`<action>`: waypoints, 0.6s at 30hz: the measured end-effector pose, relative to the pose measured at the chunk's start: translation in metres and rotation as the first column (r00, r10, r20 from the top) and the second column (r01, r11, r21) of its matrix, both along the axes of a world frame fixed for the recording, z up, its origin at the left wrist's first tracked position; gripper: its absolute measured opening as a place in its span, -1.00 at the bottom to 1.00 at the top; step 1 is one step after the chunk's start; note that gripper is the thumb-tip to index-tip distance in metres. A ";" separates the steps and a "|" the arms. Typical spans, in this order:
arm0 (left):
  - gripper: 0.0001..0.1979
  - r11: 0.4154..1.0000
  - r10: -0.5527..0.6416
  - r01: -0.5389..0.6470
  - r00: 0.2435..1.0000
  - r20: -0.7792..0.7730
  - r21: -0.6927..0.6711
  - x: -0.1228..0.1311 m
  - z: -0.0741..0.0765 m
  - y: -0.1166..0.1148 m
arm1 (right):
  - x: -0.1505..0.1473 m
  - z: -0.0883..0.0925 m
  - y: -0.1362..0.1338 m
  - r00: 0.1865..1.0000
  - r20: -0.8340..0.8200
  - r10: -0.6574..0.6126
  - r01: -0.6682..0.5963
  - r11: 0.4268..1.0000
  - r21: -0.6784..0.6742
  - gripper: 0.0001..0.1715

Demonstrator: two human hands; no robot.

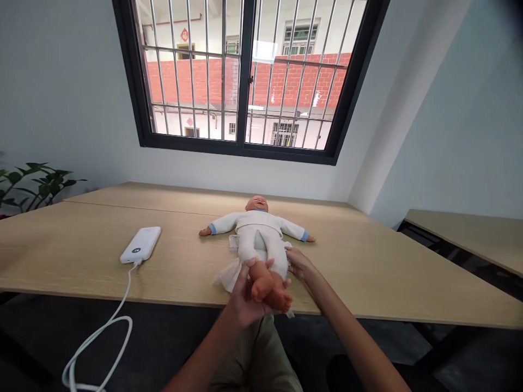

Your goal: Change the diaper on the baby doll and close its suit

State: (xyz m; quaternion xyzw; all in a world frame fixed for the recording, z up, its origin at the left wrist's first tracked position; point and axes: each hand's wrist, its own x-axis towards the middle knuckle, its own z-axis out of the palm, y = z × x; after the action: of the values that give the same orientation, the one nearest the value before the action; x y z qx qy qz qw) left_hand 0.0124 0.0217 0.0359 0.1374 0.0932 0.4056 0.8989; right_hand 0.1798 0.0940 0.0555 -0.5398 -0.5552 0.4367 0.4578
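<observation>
"Left hand (pixel 247 296) doing what?"
"Wrapped around the raised feet of the baby doll (pixel 261 245), out over the near edge of the desk (pixel 81 245)."
"Right hand (pixel 298 263)?"
"Open against its hip; free desktop runs left to the power bank (pixel 141 245)."

"What sort of place is this?"

"A plain office-style room, by the look of it: white walls (pixel 65 92), long pale wooden desks (pixel 81 250) set end to end, a leafy potted plant (pixel 38 182), and a dark-framed, steel-barred window (pixel 244 81)."
</observation>
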 end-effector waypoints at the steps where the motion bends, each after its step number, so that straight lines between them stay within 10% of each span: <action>1: -0.52 0.999 0.018 -0.017 1.000 0.015 -0.037 0.002 -0.009 -0.004 | 0.006 -0.006 0.001 0.999 -0.026 0.037 -0.038 0.999 -0.018 -0.75; 7: -0.46 0.998 -0.062 0.063 0.990 -0.127 0.006 -0.010 -0.014 -0.020 | 0.019 -0.014 -0.002 0.944 0.157 -0.291 0.231 0.919 0.319 -0.60; 14: -0.48 0.988 -0.038 0.107 0.863 -0.504 0.109 -0.053 -0.001 -0.031 | -0.016 0.006 -0.052 0.758 0.647 0.083 -0.443 0.794 0.417 -0.62; 18: -0.42 0.936 0.299 -0.013 0.559 -0.774 0.352 -0.069 -0.012 -0.024 | -0.016 0.003 -0.056 0.632 0.772 0.072 -0.525 0.773 0.357 -0.62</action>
State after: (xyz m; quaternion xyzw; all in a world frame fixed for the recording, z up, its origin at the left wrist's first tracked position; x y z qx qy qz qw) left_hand -0.0569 -0.0027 0.0241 0.4374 0.4450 0.3843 0.6804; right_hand 0.1639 0.0383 0.0587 -0.4044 -0.8749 0.0817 0.2539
